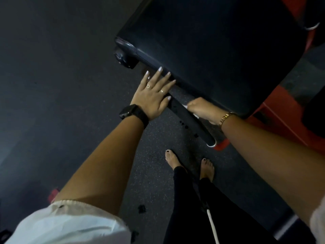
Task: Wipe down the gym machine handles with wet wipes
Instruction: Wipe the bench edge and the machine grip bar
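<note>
Left hand point(152, 95): two gold rings, pale polished nails, black smartwatch on black strap | Right hand point(202, 110): gold link bracelet at wrist | Sleeves: white, rolled above elbows | Legs: black trousers | Feet: bare, dark-polished toenails

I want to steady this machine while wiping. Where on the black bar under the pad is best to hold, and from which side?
Probably the bare stretch of the black bar between the left hand and the right hand, wrapped from above. The bar is narrow and rounded, and its top faces the person, while the pad blocks its far side. The right hand, with the wet wipe, already closes over it that way.
</note>
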### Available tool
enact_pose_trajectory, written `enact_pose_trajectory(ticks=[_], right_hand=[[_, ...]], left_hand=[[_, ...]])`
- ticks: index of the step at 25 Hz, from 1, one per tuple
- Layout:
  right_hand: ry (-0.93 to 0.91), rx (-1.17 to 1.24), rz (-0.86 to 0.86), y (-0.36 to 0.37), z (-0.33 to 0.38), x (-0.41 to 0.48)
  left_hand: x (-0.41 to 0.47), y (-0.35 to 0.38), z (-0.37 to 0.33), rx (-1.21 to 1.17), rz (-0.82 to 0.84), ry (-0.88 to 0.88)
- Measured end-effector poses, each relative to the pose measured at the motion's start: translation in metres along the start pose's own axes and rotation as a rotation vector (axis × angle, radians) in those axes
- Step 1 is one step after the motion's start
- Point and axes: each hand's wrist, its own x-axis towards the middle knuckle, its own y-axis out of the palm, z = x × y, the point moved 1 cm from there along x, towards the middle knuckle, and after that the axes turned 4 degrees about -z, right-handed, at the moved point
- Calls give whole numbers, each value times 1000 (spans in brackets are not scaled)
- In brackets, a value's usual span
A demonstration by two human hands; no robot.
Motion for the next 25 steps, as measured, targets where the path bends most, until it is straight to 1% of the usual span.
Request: enact_pose_trajectory(ticks=[1,2,4,5,6,8,9,11,12,13,14,15,16,17,19,21,22,24,25], right_hand=[[38,-44,30,-1,2,-4],[37,-14,33,0,10,-5],[33,283,9,5,38,1],[23,360,-11,8,51,3],[-8,352,-15,9,55,5],[-55,225,15,6,41,5],[-62,123,33,2,26,2],[28,-52,69,-7,-9,-10],[68,-97,68,-10,-20,-13],[83,-149,38,-10,-21,-13],[57,-218,-44,-8,-13,-11],[-21,-258,-164,-3,2,-7],[-124,-249,-267,3,21,-5],[-235,-272,-317,12,38,-6],[-464,-477,-321,33,48,-13],[-684,-723,-351,43,20,-25],[-796,-807,-370,40,-1,-32],[-954,-897,-392,29,-40,-40],[-967,-880,-382,25,-53,-45]], left_hand=[[-2,1,-3,7,-5,0],[-2,1,-5,9,-5,-2],[-2,2,-8,27,15,0],[-2,0,-11,29,32,-1],[-2,-1,-12,28,51,-8],[-3,-3,-14,32,81,-26],[-2,-4,-14,31,88,-39],[-2,-6,-17,11,86,-70],[-1,-7,-18,-9,82,-86],[0,-8,-18,-36,78,-95],[1,-9,-18,-64,78,-97],[0,-10,-17,-78,78,-97],[-1,-11,-14,-65,72,-104],[-4,-10,-11,-29,61,-123],[-12,-9,-3,74,58,-158],[-17,-7,0,141,81,-143],[-18,-7,0,148,87,-135],[-16,-8,0,124,85,-134],[-15,-9,-1,99,83,-128]])
